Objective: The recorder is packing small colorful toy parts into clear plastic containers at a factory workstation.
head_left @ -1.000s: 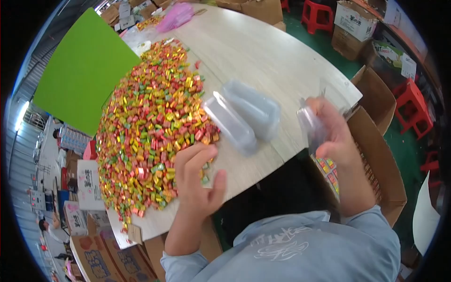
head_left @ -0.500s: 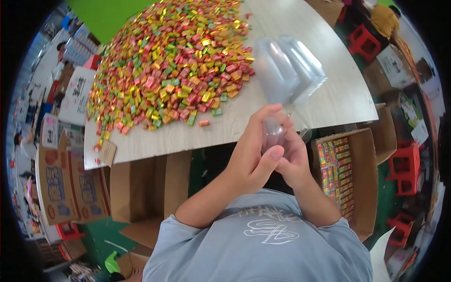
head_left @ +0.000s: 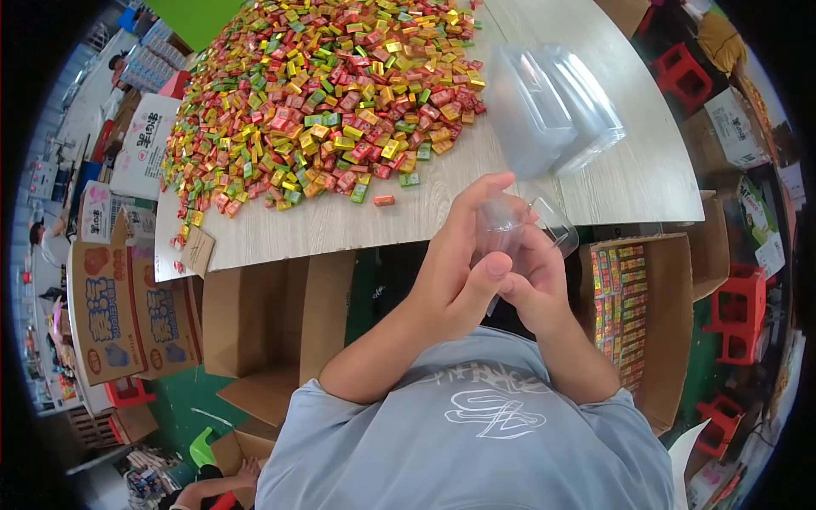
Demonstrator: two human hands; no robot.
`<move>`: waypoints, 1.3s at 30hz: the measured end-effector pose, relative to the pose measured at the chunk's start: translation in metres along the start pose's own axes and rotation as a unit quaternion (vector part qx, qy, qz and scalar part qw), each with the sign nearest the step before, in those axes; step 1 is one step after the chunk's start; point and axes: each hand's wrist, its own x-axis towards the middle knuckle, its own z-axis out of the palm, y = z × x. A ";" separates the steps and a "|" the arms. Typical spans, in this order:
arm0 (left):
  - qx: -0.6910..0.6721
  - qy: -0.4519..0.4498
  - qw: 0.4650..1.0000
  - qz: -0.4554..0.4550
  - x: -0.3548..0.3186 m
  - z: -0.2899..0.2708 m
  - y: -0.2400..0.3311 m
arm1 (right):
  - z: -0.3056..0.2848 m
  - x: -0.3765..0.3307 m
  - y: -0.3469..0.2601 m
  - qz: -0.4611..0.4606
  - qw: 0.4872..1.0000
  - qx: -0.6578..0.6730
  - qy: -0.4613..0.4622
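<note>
A: Fingers first. Left hand (head_left: 455,272) wraps the small clear plastic container (head_left: 510,225), thumb up along its side; right hand (head_left: 531,285) fingers curl shut under it. It sits centre frame, just below the table edge (head_left: 357,229).

B: Doing it well?

A: Judgement: steady grip, pry gently, thin plastic buckles.

B: Hidden?

A: Right fingertips, any lid seam. Container contents unclear. Candy pile (head_left: 323,102) upper left, clear container stack (head_left: 552,106) upper right, carton of packed candy (head_left: 625,306) right.

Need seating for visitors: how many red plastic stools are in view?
3, maybe more hidden. One red stool stands beyond the table at upper right, one beside the open candy box, one at lower right.
</note>
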 end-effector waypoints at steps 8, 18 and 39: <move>0.005 -0.004 1.000 -0.017 0.002 -0.002 -0.004 | -0.006 -0.003 0.002 0.016 1.000 0.004 0.021; 0.055 0.052 0.996 -0.050 0.008 0.004 -0.006 | -0.011 -0.001 0.003 -0.001 1.000 0.005 0.031; 0.063 0.041 0.997 0.012 0.007 -0.002 -0.017 | -0.015 -0.002 0.005 0.002 0.999 0.032 0.015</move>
